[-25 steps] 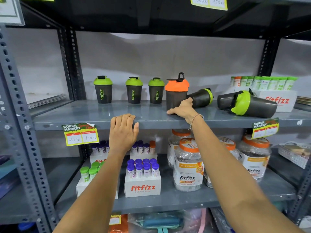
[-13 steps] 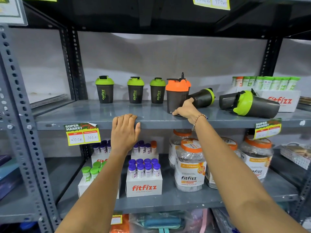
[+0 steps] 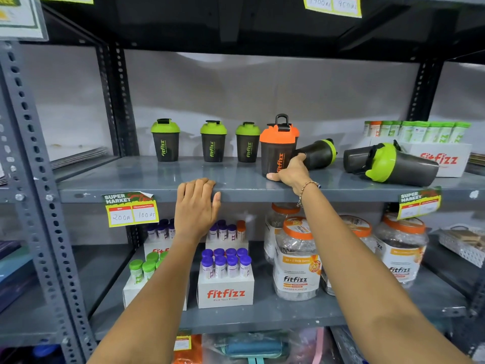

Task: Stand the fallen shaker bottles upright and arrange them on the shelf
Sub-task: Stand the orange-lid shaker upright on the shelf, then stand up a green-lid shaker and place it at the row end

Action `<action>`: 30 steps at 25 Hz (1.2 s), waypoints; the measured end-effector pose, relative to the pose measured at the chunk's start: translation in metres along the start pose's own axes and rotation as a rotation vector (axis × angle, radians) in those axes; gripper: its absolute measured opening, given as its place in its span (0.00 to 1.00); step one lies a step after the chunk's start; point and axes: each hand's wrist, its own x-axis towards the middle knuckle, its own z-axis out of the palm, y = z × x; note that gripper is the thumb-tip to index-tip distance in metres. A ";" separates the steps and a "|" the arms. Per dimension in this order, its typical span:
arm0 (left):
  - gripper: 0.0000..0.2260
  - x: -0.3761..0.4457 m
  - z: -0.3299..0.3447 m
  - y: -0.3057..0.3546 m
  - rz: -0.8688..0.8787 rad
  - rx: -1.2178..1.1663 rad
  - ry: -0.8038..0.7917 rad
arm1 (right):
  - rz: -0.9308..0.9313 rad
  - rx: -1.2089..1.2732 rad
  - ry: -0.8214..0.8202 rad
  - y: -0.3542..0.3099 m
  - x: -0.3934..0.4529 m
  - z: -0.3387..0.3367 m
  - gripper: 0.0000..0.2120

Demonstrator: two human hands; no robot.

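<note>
Since a second ago the right hand (image 3: 292,172) has slid from the base of the orange-lidded shaker (image 3: 278,145) toward the small fallen shaker (image 3: 319,153) behind it, and the fingers now curl around that bottle's dark bottom end, thumb stretched flat on the shelf (image 3: 236,179).

Left to right on the shelf: three small green-lidded shakers (image 3: 213,141) stand upright in a row near the back, well apart from each other. The left hand (image 3: 196,206) rests flat over the shelf's front edge, fingers together, holding nothing. The orange-lidded shaker stands upright just beside the third green one. The small fallen shaker lies on its side, green lid pointing right. Further right, a large green-lidded shaker (image 3: 393,166) lies on its side, near a white fitfizz box (image 3: 443,158) of tubes.
</note>
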 end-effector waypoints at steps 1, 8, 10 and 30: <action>0.18 0.000 0.000 0.000 -0.002 0.001 -0.008 | -0.006 -0.009 0.016 0.000 0.000 0.001 0.42; 0.18 -0.001 0.002 0.001 -0.007 -0.009 -0.033 | -0.016 -0.027 0.053 0.001 0.003 0.003 0.44; 0.18 0.000 0.001 0.000 -0.007 -0.013 -0.038 | -0.026 -0.043 0.063 0.001 0.003 0.004 0.44; 0.21 0.024 0.015 0.173 0.080 -0.063 -0.251 | -0.378 -0.329 0.446 0.069 -0.017 -0.137 0.14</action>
